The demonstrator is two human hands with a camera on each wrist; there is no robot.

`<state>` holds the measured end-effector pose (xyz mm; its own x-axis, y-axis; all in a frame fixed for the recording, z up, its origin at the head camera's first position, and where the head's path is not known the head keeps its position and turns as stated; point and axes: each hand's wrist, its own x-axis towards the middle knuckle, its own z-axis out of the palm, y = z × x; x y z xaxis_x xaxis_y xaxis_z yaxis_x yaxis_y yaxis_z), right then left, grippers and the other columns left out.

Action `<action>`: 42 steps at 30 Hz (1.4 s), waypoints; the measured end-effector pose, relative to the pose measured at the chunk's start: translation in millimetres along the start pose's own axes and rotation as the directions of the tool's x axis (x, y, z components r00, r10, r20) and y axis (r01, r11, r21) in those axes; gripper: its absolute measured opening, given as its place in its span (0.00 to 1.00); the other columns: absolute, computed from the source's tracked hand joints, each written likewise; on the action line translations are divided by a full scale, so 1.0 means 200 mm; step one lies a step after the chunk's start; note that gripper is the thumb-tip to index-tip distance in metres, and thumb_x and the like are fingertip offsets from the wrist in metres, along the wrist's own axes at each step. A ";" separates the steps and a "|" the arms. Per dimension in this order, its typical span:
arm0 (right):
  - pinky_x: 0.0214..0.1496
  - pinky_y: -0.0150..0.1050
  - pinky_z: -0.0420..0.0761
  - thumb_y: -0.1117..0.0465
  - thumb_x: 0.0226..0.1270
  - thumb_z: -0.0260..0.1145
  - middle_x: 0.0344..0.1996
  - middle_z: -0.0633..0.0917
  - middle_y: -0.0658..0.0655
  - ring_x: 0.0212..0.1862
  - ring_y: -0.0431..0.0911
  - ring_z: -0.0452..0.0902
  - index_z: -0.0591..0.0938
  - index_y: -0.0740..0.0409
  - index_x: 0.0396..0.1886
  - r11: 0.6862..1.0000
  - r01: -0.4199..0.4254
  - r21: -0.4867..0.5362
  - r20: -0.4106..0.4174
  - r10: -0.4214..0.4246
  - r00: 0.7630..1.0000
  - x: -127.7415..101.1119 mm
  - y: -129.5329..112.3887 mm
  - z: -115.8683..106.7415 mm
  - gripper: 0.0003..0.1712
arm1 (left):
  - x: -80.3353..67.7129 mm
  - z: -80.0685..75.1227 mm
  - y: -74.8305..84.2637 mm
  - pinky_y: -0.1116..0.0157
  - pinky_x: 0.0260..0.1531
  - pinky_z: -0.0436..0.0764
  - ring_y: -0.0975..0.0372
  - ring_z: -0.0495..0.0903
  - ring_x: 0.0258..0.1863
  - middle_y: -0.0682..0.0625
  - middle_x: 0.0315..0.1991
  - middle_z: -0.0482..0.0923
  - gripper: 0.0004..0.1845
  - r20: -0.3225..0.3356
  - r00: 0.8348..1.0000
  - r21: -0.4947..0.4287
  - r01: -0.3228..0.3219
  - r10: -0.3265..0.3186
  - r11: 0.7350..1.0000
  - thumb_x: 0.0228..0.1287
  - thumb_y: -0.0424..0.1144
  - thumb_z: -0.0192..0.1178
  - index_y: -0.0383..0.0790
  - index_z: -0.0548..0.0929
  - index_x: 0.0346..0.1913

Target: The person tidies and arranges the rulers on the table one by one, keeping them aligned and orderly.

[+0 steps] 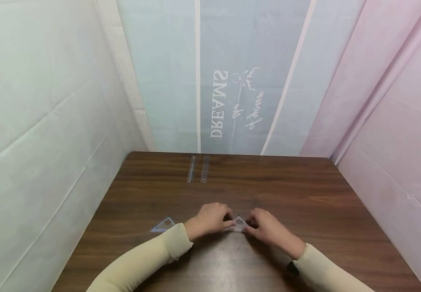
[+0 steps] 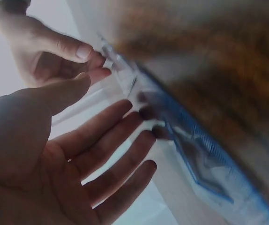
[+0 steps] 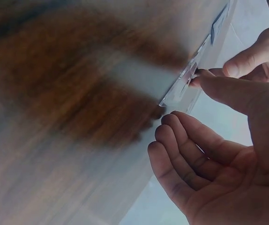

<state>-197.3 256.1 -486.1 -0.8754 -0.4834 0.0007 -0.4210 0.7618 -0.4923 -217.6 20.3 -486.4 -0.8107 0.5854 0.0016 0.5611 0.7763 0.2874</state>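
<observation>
A small clear triangular set square [image 1: 237, 229] lies on the brown table between my hands. My left hand [image 1: 210, 219] is at its left corner, the thumb over the edge. In the left wrist view those fingers [image 2: 118, 145] are nearly straight and spread, apart from the thumb. At the right corner is my right hand [image 1: 270, 229], its thumb touching or almost touching the plastic. The right wrist view has its fingers [image 3: 190, 150] loosely bent beside the set square [image 3: 180, 86], with a gap to the thumb. A second, blue-edged set square [image 1: 164, 225] lies left, beyond my left forearm.
Two clear rulers [image 1: 192, 169] [image 1: 205, 169] lie side by side near the table's back edge. The wood-grain table [image 1: 287, 182] meets a hanging cloth with mirrored lettering [image 1: 218, 105] behind, and pale cloth walls at both sides. A dark item [image 1: 292, 267] shows at my right cuff.
</observation>
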 end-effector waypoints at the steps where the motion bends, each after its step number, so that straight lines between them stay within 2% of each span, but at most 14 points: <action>1: 0.36 0.36 0.81 0.58 0.68 0.79 0.33 0.83 0.49 0.35 0.39 0.78 0.87 0.58 0.39 1.000 -0.005 0.002 -0.001 0.005 1.000 0.01 0.00 0.00 0.10 | 0.00 -0.01 -0.01 0.67 0.30 0.80 0.70 0.84 0.35 0.62 0.41 0.89 0.11 0.017 1.000 -0.031 -0.002 0.003 1.000 0.73 0.57 0.70 0.56 0.93 0.46; 6: 0.35 0.36 0.79 0.57 0.69 0.79 0.32 0.82 0.48 0.33 0.39 0.76 0.86 0.55 0.36 1.000 -0.014 0.018 -0.013 0.014 1.000 0.03 -0.01 0.00 0.09 | 0.01 -0.05 -0.06 0.66 0.38 0.83 0.70 0.85 0.40 0.62 0.45 0.89 0.11 0.087 0.996 -0.130 -0.011 0.022 0.991 0.77 0.54 0.67 0.55 0.93 0.50; 9: 0.34 0.36 0.77 0.57 0.69 0.79 0.31 0.81 0.47 0.32 0.38 0.75 0.85 0.53 0.35 1.000 -0.008 0.028 -0.030 0.009 1.000 0.05 -0.01 0.00 0.10 | 0.01 -0.06 -0.09 0.64 0.43 0.84 0.69 0.85 0.43 0.62 0.48 0.89 0.11 0.096 0.995 -0.168 -0.013 0.030 0.986 0.78 0.53 0.66 0.54 0.92 0.52; 14: 0.34 0.36 0.78 0.58 0.69 0.79 0.32 0.82 0.46 0.32 0.38 0.75 0.85 0.55 0.39 0.999 0.001 0.038 -0.037 0.000 0.999 0.10 -0.03 0.01 0.10 | 0.02 -0.08 -0.15 0.62 0.47 0.84 0.67 0.85 0.48 0.61 0.51 0.88 0.13 0.055 0.998 -0.179 -0.017 0.027 0.984 0.80 0.53 0.64 0.54 0.90 0.56; 19: 0.40 0.39 0.83 0.58 0.70 0.79 0.37 0.85 0.48 0.38 0.39 0.81 0.87 0.58 0.46 0.996 -0.003 0.086 -0.022 0.004 1.000 0.17 -0.07 0.01 0.12 | 0.02 -0.12 -0.22 0.60 0.48 0.84 0.63 0.85 0.50 0.58 0.52 0.86 0.13 0.002 1.000 -0.184 -0.019 0.019 0.983 0.80 0.53 0.63 0.54 0.89 0.57; 28: 0.44 0.42 0.85 0.56 0.71 0.78 0.39 0.88 0.49 0.40 0.41 0.84 0.87 0.60 0.49 0.989 0.047 0.139 -0.016 -0.045 0.999 0.30 -0.10 0.03 0.15 | 0.05 -0.18 -0.36 0.54 0.56 0.83 0.58 0.85 0.56 0.52 0.55 0.85 0.15 -0.081 0.996 -0.223 -0.039 0.021 0.974 0.80 0.52 0.63 0.48 0.88 0.58; 36: 0.46 0.43 0.86 0.54 0.72 0.77 0.42 0.88 0.51 0.42 0.41 0.83 0.86 0.60 0.52 0.987 0.056 0.153 -0.012 -0.055 0.998 0.40 -0.13 0.02 0.17 | 0.10 -0.20 -0.47 0.51 0.59 0.82 0.55 0.82 0.61 0.50 0.61 0.83 0.24 -0.092 0.995 -0.218 0.014 -0.035 0.976 0.79 0.60 0.61 0.47 0.85 0.63; 42: 0.46 0.43 0.86 0.54 0.71 0.78 0.41 0.88 0.51 0.41 0.42 0.83 0.87 0.60 0.50 0.987 0.051 0.155 -0.031 -0.046 0.998 0.45 -0.13 0.03 0.17 | 0.12 -0.21 -0.54 0.47 0.62 0.81 0.50 0.80 0.65 0.47 0.63 0.82 0.25 -0.107 0.989 -0.254 0.067 -0.097 0.965 0.79 0.60 0.61 0.45 0.86 0.63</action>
<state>-263.5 191.5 -478.7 -0.8620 -0.5043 0.0509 -0.4229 0.6602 -0.6208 -304.9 -59.5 -476.6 -0.8746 0.4788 0.0764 0.4445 0.7289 0.5208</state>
